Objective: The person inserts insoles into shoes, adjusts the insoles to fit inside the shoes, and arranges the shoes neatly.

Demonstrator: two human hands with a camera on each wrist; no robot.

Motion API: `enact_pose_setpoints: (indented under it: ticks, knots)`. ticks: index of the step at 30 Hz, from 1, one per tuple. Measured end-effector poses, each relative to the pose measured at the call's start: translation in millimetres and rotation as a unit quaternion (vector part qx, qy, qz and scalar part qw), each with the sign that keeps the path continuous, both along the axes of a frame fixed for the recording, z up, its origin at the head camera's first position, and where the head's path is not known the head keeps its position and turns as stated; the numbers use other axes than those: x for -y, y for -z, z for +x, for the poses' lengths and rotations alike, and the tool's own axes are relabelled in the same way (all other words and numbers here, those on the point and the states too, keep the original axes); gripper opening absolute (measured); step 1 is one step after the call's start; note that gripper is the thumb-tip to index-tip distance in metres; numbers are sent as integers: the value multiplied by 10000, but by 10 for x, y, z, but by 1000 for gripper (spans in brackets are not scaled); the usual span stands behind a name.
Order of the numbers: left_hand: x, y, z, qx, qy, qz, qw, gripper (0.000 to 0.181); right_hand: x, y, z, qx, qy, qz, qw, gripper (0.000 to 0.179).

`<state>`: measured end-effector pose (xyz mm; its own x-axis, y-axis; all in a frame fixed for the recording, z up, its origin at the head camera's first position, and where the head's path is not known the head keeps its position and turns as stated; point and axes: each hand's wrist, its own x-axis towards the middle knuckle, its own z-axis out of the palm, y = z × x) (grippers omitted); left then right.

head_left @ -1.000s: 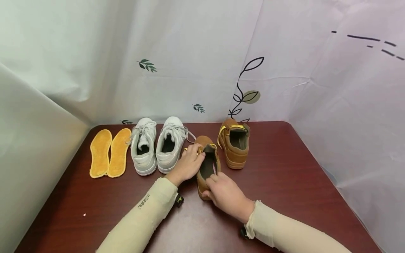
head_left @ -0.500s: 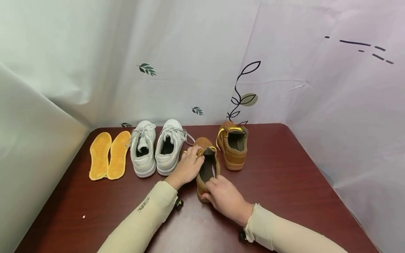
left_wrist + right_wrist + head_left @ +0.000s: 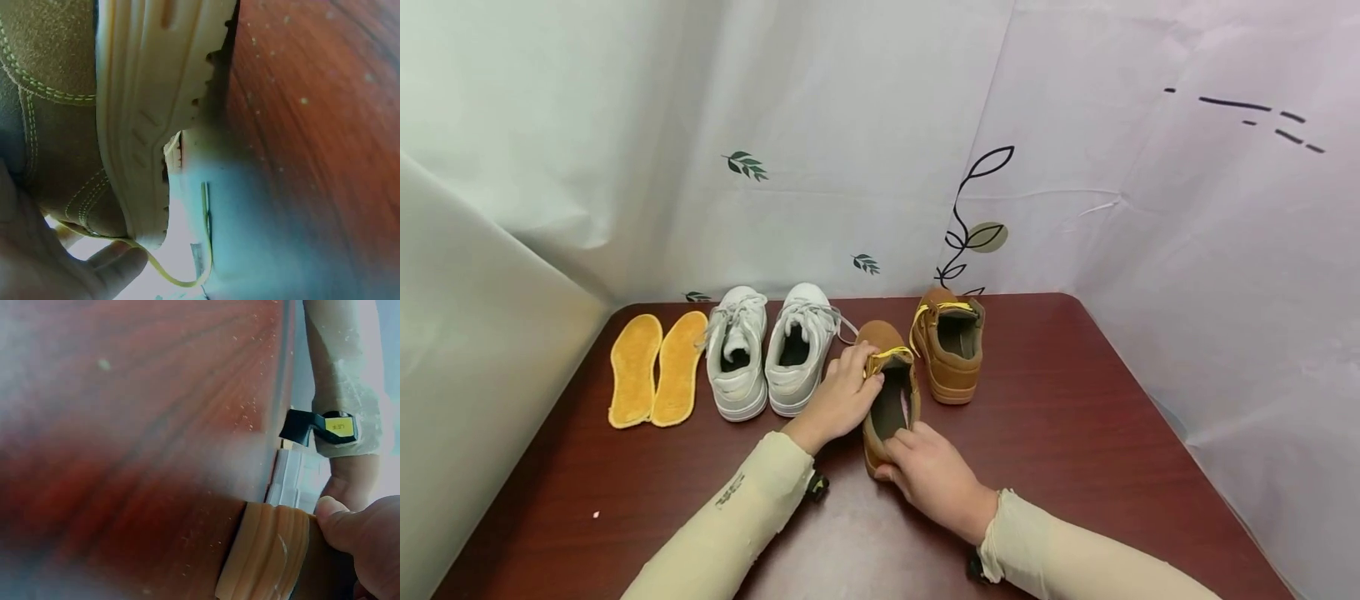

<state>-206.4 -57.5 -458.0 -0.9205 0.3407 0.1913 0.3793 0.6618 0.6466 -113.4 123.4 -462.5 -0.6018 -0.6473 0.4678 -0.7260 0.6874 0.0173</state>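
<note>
Both hands hold a tan brown shoe (image 3: 880,335) with yellow laces, its toe pointing away from me. My left hand (image 3: 838,396) grips its left side near the lace opening. In the left wrist view, the fingers (image 3: 122,269) lie by the yellow lace (image 3: 181,281) and the front of the sole (image 3: 140,125). My right hand (image 3: 932,475) pinches the heel collar, fingertips inside the opening and thumb (image 3: 334,519) outside, above the heel sole (image 3: 269,550). A pale pink sliver shows inside the shoe. Whether the heel touches the table, I cannot tell.
A matching brown shoe (image 3: 953,367) stands just right of the held one. Two white sneakers (image 3: 741,392) stand to the left. Beyond them, two yellow-orange insoles (image 3: 634,367) lie side by side on the dark red table (image 3: 1060,433). White curtains surround the table.
The held shoe's toe has risen slightly, and the yellow lace now crosses more plainly over its opening. Both hands keep their grip. The view has shifted a little.
</note>
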Motion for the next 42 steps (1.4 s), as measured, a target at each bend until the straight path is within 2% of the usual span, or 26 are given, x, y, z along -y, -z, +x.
enact_pose_setpoints:
  ticks: [5, 8, 10, 12, 15, 17, 21, 24, 27, 28, 31, 33, 38, 42]
  knots:
    - [56, 2, 30, -442, 330, 1, 9985, 57, -15, 22, 30, -171, -94, 33, 9998, 25]
    - [93, 34, 44, -752, 479, 272, 9956, 65, -26, 38, 35, -263, -147, 32, 9995, 25]
    - [115, 55, 55, -809, 488, 594, 9938, 69, -25, 51, 38, -290, -171, 29, 9994, 25]
    - [125, 74, 62, -762, 322, 841, 9930, 62, -23, 64, 48, -335, -197, 22, 9992, 26]
    - [134, 86, 57, -311, 91, 1265, 9914, 55, -21, 75, 72, -447, -244, 7, 9987, 28]
    - [146, 85, 57, 173, -26, 1416, 9898, 55, -18, 79, 88, -510, -262, 1, 9984, 29]
    - [184, 87, 76, 1095, -21, 1771, 9781, 53, -10, 74, 102, -520, -231, 41, 9984, 29]
    - [206, 107, 97, 1821, 26, 2245, 9573, 51, -13, 61, 107, -464, -177, 118, 9987, 28]
    - [216, 133, 118, 2548, 95, 2740, 9273, 50, -27, 41, 117, -437, -136, 192, 9988, 28]
    - [220, 143, 127, 2709, 131, 2829, 9200, 50, -31, 35, 121, -422, -131, 211, 9988, 28]
    - [236, 169, 166, 2932, 229, 2897, 9108, 48, -38, 25, 130, -385, -135, 225, 9989, 27]
    - [248, 183, 206, 2970, 303, 2898, 9094, 48, -47, 35, 137, -363, -156, 205, 9990, 27]
    - [263, 177, 293, 2941, 279, 2925, 9095, 47, -78, 79, 152, -370, -339, 88, 9987, 26]
    - [267, 151, 289, 2834, 318, 2967, 9114, 45, -92, 88, 134, -421, -488, 18, 9979, 24]
